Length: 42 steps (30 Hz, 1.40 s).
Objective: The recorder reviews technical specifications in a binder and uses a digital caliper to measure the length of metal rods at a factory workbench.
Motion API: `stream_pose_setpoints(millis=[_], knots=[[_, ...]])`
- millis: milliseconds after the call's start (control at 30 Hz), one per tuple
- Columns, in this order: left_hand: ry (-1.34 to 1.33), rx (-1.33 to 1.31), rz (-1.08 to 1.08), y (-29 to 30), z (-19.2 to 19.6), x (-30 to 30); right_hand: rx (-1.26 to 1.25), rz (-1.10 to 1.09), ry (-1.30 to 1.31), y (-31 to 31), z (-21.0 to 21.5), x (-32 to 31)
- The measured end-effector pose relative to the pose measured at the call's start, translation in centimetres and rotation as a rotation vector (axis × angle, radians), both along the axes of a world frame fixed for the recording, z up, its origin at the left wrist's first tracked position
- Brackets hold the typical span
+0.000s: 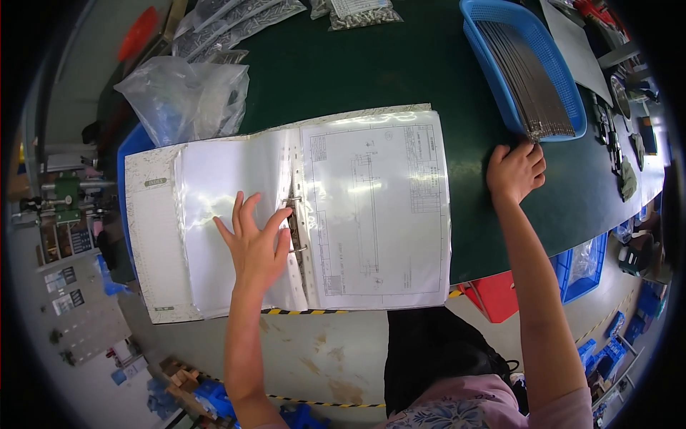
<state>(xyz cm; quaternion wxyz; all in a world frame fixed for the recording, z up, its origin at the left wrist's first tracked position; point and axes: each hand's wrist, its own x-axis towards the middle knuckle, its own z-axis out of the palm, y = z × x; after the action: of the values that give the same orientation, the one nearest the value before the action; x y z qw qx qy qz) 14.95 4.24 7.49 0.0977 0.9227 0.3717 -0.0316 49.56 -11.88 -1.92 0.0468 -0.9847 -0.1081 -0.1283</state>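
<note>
A ring binder (151, 236) lies spread on the green table, with clear plastic sleeves on both sides. Its right-hand sleeve holds a technical drawing (389, 214) of a long narrow part. My left hand (256, 247) rests over the left sleeves with fingers spread, its forefinger and thumb beside the metal rings (294, 225). Against the near end of a blue plastic basket (580, 118) is my right hand (517, 173), its fingers curled in. Whatever those fingers hold, if anything, is hidden. Long thin metal rods (518, 79) fill the basket, their near ends just above my right hand.
A crumpled clear plastic bag (189, 96) sits at the binder's far left corner, partly over a blue bin (132, 143). Bags of metal parts (236, 25) and small screws (364, 18) lie at the far edge. Tools (611, 136) lie at the right.
</note>
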Motion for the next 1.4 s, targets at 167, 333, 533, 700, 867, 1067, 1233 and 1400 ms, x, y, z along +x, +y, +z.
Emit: stream_pose_setpoints(millis=[167, 333, 533, 700, 867, 1067, 1233, 1400], knots=[[0.015, 0.134, 0.037, -2.2, -0.1, -1.1, 0.007, 0.006, 0.028, 0.4, 0.2, -0.3], [-0.168, -0.028, 0.138, -6.7, 0.8, -4.9, 0.004, 0.002, 0.017, 0.3, 0.3, -0.1], [-0.208, 0.453, 0.628, -6.5, 3.9, -16.1, 0.13, 0.016, -0.048, -2.1, -0.7, 0.9], [-0.253, 0.358, 0.61, -5.3, 2.4, -18.0, 0.652, 0.718, 0.293, -0.7, 4.4, -11.3], [-0.057, 0.146, 0.744, -0.9, 3.4, -12.6, 0.611, 1.063, 0.942, 6.1, 5.9, -24.3], [-0.331, -0.029, 0.642, 1.0, 3.8, -14.9, 0.24, 1.024, 0.673, 7.9, 7.0, -28.6], [-0.507, 0.096, 0.562, -2.8, 4.8, -16.0, -0.219, 1.149, 0.647, 10.4, 8.7, -28.1], [-0.871, -0.068, 0.877, -8.2, -0.9, -18.8, 0.404, 1.109, 0.413, 7.8, 4.3, -30.7]])
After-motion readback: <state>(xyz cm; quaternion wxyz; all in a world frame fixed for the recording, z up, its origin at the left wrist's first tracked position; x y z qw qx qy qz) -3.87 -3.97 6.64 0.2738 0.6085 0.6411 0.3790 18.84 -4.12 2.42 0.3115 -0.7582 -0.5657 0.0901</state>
